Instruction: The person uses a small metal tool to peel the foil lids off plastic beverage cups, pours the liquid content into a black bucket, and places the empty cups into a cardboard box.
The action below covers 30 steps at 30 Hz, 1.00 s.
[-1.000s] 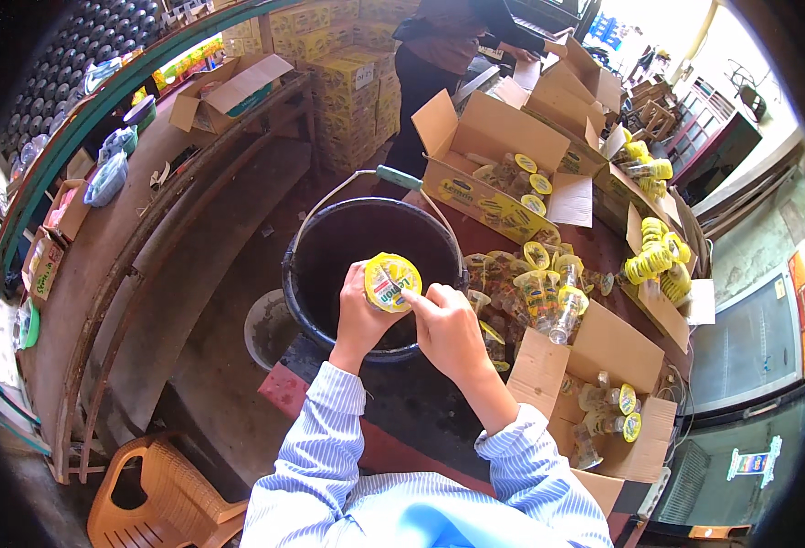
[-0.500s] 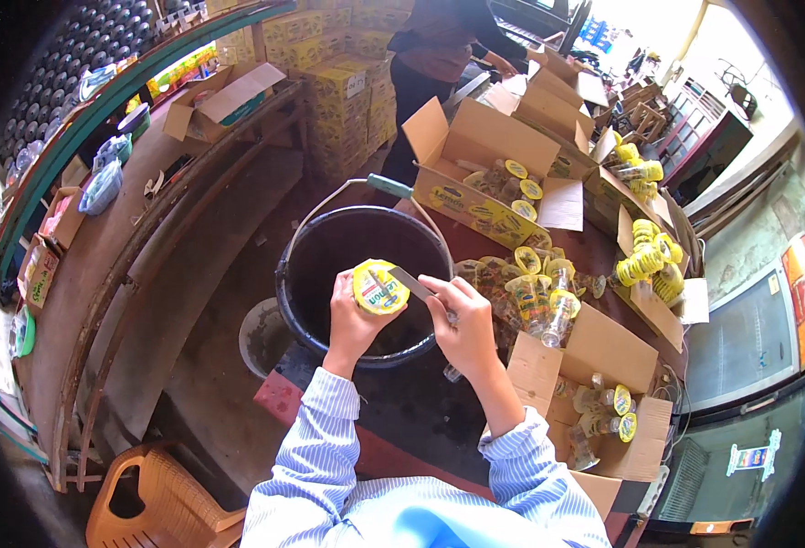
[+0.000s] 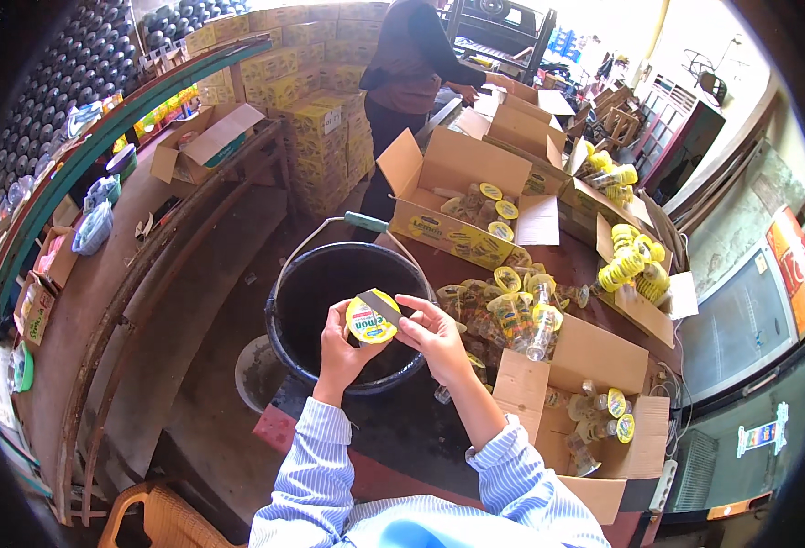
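Note:
My left hand [image 3: 336, 361] is wrapped round a plastic drink cup, and its yellow-and-white printed lid [image 3: 361, 327] faces up. In my right hand [image 3: 441, 347] is a flat grey blade [image 3: 381, 308], which lies slantwise across the lid's upper right part. Whether it cuts into the lid cannot be made out. Both hands are over the near part of a large black bucket [image 3: 272, 321], whose raised handle has a green grip [image 3: 366, 222]. The cup's body is mostly hidden by my fingers.
Several lidded cups [image 3: 512, 315] are piled right of the bucket. An open carton [image 3: 457, 239] stands behind them; another open carton [image 3: 603, 361] with cups is at near right. A co-worker [image 3: 411, 68] stands beyond. An orange chair [image 3: 169, 521] is at lower left.
The blade has moved from the lid's right edge to lie across its top, and my right hand is closer to the cup. The whole view has shifted slightly.

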{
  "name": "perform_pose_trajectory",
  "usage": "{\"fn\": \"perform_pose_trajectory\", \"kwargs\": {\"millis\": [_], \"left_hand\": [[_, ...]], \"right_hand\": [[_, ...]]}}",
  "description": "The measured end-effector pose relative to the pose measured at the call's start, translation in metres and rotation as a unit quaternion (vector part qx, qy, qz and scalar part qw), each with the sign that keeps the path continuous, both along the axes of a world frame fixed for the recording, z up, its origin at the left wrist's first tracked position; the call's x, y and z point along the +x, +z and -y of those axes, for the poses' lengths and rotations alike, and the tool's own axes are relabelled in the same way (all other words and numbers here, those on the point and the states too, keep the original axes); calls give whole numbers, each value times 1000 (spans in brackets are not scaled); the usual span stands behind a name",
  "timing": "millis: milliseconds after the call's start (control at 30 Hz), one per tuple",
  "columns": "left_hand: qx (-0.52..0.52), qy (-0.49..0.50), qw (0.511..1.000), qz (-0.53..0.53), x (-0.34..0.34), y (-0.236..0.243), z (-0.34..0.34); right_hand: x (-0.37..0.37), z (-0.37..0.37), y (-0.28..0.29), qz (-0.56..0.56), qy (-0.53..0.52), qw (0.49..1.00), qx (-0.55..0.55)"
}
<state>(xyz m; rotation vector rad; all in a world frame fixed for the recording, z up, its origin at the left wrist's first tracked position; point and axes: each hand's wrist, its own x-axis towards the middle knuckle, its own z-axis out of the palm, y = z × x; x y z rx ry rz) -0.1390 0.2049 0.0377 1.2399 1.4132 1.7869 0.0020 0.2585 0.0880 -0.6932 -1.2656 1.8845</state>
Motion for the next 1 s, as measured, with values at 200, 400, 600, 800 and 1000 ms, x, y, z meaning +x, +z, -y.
{"fn": "perform_pose_trajectory", "kwargs": {"millis": [200,400,600,800,1000], "left_hand": [[35,-20,999,-23,0,4,0],[45,54,992,-105,-1,0,-3],[-18,65,994,-90,-2,0,0],[16,40,996,-82,2,5,1],[38,13,999,-35,2,4,1]], "right_hand": [[-1,6,1,-18,2,1000,11],[-1,15,2,10,16,999,45],[6,12,-3,6,3,999,45],[6,6,1,209,-137,890,382],[0,15,12,291,-159,724,605]]}}
